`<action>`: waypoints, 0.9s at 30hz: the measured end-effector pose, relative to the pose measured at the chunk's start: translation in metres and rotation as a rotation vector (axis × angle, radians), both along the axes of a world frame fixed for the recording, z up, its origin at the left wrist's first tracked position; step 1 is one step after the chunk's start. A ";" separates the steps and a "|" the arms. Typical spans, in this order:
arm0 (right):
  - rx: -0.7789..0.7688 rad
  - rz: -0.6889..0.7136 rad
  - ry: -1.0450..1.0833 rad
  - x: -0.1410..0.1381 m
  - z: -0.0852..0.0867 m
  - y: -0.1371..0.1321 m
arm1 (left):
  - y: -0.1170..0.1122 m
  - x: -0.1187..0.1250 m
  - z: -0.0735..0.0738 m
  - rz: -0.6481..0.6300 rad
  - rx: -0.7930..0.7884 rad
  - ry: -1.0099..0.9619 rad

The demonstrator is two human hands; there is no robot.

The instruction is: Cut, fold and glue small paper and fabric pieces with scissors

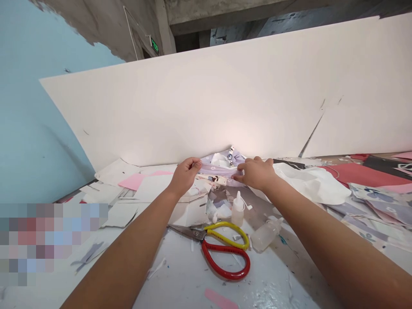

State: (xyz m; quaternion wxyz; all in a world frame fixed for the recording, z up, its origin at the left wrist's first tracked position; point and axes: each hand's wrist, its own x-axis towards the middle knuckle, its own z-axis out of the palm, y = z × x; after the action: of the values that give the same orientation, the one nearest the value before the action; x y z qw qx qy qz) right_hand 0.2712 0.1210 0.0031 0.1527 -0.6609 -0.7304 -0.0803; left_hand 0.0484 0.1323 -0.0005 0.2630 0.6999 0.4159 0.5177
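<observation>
A: Where's the lilac print fabric (222,171)?

B: Btwn the hands, bunched against the foot of a white board (193,98).

A: Hands?

B: L hand (185,176) curled, L fingers (193,163) pinching the fabric's folded band. R hand (254,174) is on the fabric, R fingers (259,161) spread, fairly open. Can't tell if they're gripping.

A: How's it handle?

B: Looks light & soft, no stiffness, prob a bit slippery. Best hold is the folded band, w/ both hands, or it'll crumple.

A: What's close by?

B: Below the fingers, on the bench (180,274): squeeze bottle (238,210), red-and-yellow-handled scissors (225,251). White cloth (309,184) just right of R fingers.
</observation>
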 end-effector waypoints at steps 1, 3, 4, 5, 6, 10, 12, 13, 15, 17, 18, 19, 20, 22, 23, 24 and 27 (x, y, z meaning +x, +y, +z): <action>0.014 -0.003 0.030 0.000 0.001 0.000 | 0.001 -0.001 -0.001 0.014 0.002 -0.015; 0.041 0.016 0.107 0.002 0.003 0.000 | 0.003 -0.002 -0.003 0.038 -0.001 -0.046; 0.051 0.043 0.157 0.003 0.004 0.000 | 0.005 -0.003 -0.004 0.050 -0.006 -0.064; 0.058 0.083 0.213 0.005 0.006 0.000 | 0.006 -0.004 -0.005 0.062 -0.011 -0.084; 0.063 0.130 0.274 0.007 0.007 0.000 | 0.008 -0.005 -0.007 0.072 -0.016 -0.106; 0.075 0.318 0.513 0.009 0.013 -0.003 | 0.013 -0.004 -0.012 0.062 -0.052 -0.201; 0.061 0.390 0.594 0.008 0.014 -0.005 | 0.014 -0.001 -0.013 0.023 -0.085 -0.248; 0.049 0.420 0.625 0.007 0.014 -0.005 | 0.013 0.000 -0.012 0.000 -0.102 -0.272; 0.031 0.457 0.671 0.006 0.013 -0.005 | 0.012 0.002 -0.011 -0.039 -0.129 -0.322; 0.024 0.470 0.694 0.006 0.009 -0.002 | 0.012 0.003 -0.010 -0.059 -0.137 -0.374; 0.024 0.470 0.694 0.007 0.007 -0.001 | 0.011 0.003 -0.009 -0.062 -0.134 -0.397; 0.024 0.468 0.686 0.007 0.005 0.001 | 0.012 0.003 -0.009 -0.060 -0.128 -0.416; 0.023 0.463 0.671 0.008 0.003 0.002 | 0.012 0.004 -0.010 -0.053 -0.121 -0.428; 0.028 0.441 0.622 0.009 0.000 0.004 | 0.013 0.004 -0.012 -0.029 -0.106 -0.432; 0.038 0.423 0.590 0.009 -0.001 0.004 | 0.014 0.004 -0.014 -0.009 -0.096 -0.428; 0.053 0.405 0.551 0.009 -0.002 0.003 | 0.015 0.004 -0.016 0.014 -0.083 -0.420; 0.126 0.364 0.408 0.008 -0.002 0.002 | 0.015 0.004 -0.022 0.091 -0.033 -0.383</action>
State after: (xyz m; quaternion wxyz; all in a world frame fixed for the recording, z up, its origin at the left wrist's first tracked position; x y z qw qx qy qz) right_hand 0.2788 0.1227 0.0006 0.3491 -0.5105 -0.7849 0.0378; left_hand 0.0523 0.1477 -0.0222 0.3248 0.5648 0.3979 0.6458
